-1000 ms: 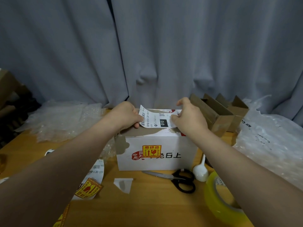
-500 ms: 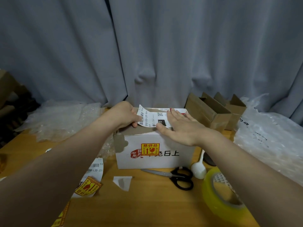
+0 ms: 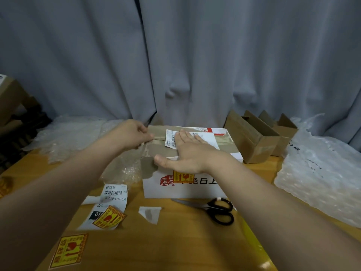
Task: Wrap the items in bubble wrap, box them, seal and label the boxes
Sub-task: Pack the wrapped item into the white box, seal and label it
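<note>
Left hand [image 3: 134,133] is drawing off the label [image 3: 171,138], curled, hold unclear; right hand [image 3: 192,155], flat, is pressing it onto the box [image 3: 181,189], hiding most print.

Clearances as I read them. Table [image 3: 175,247]: bare wood open at front centre, between the scissors [image 3: 216,210] and a sticker [image 3: 68,249]. Box [image 3: 185,189] mid-table blocks the straight reach; my left hand [image 3: 132,134] and right hand [image 3: 192,153] fill its top. Right: open cartons [image 3: 252,141] just beside the box, then a bubble wrap heap [image 3: 322,173]. Left: bubble wrap sheet [image 3: 74,137] up against the box; labels [image 3: 111,202] and a paper scrap [image 3: 150,213] lie flat. Behind: curtain [image 3: 175,55], close.
</note>
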{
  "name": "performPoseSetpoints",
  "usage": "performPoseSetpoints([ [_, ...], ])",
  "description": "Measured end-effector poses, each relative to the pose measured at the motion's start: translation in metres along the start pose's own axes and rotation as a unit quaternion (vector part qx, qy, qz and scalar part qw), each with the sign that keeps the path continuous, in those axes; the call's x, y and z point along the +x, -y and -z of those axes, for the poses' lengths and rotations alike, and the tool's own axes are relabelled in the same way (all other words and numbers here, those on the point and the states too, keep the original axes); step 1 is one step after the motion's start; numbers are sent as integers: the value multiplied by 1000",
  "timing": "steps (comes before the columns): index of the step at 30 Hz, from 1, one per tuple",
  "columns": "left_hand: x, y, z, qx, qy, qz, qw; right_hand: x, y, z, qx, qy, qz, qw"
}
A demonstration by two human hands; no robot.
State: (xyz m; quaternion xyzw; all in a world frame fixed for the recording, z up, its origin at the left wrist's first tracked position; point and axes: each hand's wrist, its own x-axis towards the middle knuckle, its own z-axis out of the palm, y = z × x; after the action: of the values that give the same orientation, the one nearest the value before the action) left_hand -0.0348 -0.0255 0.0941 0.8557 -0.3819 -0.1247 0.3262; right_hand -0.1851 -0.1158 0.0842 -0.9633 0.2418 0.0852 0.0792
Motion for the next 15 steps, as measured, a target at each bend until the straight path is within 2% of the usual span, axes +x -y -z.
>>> performPoseSetpoints([
  [2,-5,10,-4,-99,38,6,994,5,15,-1,10,5,17,1000],
  [4,-4,14,-7,-100,25,-6,995,13,30,-4,19,2,32,999],
  [7,2,10,-8,20,5,-12,1000,14,33,-4,64,-6,58,996],
  [10,6,2,-8,177,-28,-33,983,2,9,3,213,0,44,976],
  [13,1,-12,-18,248,-74,-149,954,-2,-28,5,157,-23,10,987],
  [15,-7,-29,-35,250,-3,-229,941,0,-44,5,132,-35,10,991],
])
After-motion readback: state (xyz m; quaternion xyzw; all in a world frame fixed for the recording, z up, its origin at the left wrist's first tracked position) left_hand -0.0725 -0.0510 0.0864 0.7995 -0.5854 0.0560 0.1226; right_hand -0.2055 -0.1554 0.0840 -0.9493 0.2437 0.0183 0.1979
